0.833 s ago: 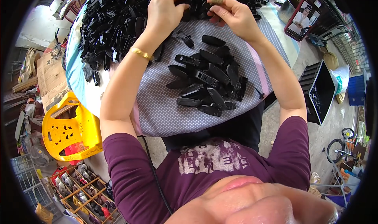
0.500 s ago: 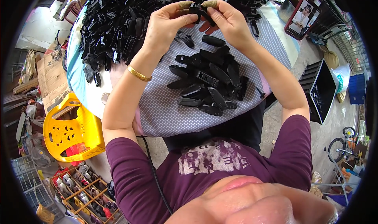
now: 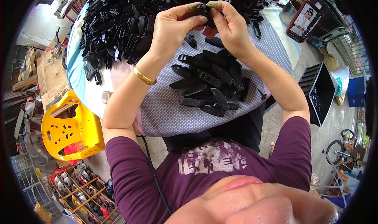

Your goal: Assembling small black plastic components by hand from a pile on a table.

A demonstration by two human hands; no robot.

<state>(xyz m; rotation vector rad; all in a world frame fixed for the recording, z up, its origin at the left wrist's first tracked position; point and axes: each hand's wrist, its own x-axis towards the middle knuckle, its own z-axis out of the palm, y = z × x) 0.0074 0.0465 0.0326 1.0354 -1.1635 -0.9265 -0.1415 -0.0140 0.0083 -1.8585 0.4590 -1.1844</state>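
My left hand [image 3: 170, 31] and my right hand [image 3: 235, 34] meet over the far part of the table, closed on one small black plastic piece [image 3: 209, 22]. Thumbs and index fingers pinch it from both sides, and the hands hide much of its shape. Tan wraps cover both index fingertips. Below the hands, a small heap of long, rounded black plastic parts [image 3: 210, 79] lies on the dotted cloth [image 3: 165, 116]. A much larger pile of similar black parts [image 3: 118, 25] covers the table's far left and back.
A phone [image 3: 304, 21] showing a person stands beyond the table's right edge. Lower right is a black crate [image 3: 317, 94] with small dark parts inside. A yellow plastic chair [image 3: 84, 125] stands left, near a tape roll [image 3: 106, 97]. A shoe rack [image 3: 80, 196] is lower left.
My hands have come closer together around the black piece, the left one shifting right. The gap between the fingertips has narrowed. The small heap looks the same.
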